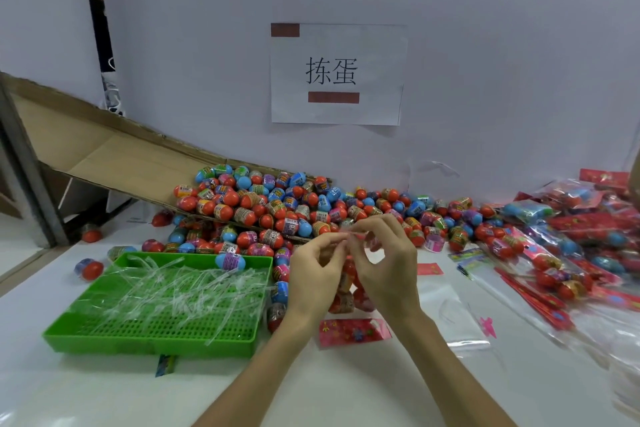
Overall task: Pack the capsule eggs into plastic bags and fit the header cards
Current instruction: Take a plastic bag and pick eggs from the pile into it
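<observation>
A pale wall [485, 45] carries a taped paper sign [337, 73] behind a white surface [104, 392]. From the far left corner a cardboard chute [114, 152] slopes down, and a heap of capsule eggs [277, 204] spreads from its lower end along the far edge. A green tray [152, 343] holding clear strips [180, 288] sits toward the left front.

At the middle, the left hand [317, 274] and the right hand [388, 263] are raised together. The fingertips of both pinch the top of a plastic bag [348, 291], which has eggs inside and hangs between the palms. A red header card [355, 332] lies flat just in front of it. Empty bags [457, 315] lie beside the right hand, and filled bags [571, 253] are piled along the right edge.
</observation>
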### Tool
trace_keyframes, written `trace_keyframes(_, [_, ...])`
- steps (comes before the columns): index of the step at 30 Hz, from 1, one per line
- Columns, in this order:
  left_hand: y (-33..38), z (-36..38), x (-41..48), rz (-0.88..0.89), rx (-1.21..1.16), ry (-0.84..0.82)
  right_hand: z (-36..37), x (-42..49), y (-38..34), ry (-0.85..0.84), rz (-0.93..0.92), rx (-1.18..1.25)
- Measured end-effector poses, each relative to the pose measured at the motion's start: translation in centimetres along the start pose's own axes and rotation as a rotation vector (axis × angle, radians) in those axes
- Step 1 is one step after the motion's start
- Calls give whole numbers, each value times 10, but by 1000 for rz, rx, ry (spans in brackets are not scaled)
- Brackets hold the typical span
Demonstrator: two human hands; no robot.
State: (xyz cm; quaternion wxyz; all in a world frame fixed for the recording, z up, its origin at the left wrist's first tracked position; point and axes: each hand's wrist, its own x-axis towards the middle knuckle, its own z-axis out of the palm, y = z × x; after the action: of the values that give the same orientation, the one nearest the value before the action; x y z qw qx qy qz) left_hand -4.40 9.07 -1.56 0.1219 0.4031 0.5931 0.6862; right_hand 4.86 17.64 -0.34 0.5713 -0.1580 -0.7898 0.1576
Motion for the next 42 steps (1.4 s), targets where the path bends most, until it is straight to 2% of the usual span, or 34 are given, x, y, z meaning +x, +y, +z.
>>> trace_keyframes(4, [-5,2,-2,52,80,-24,-2,-1,-1,-62,22,19])
trace_keyframes(13, [-5,1,-3,176,167,-52,-6,2,-2,-54,19,50])
trace_keyframes(27, [-4,1,-3,239,279,-134,-21,12,2,-151,217,202])
trace_keyframes(32, [-4,2,-3,182,231,-131,-22,13,6,-171,266,168])
trace_keyframes(36, [-1,-1,2,67,106,-53,-32,19,19,-84,456,248])
trace_keyframes(40, [0,-5,5,-28,38,6,-43,19,36,-99,578,202])
trace_keyframes(42, [-1,-7,5,-72,21,24,-45,19,40,-34,664,238])
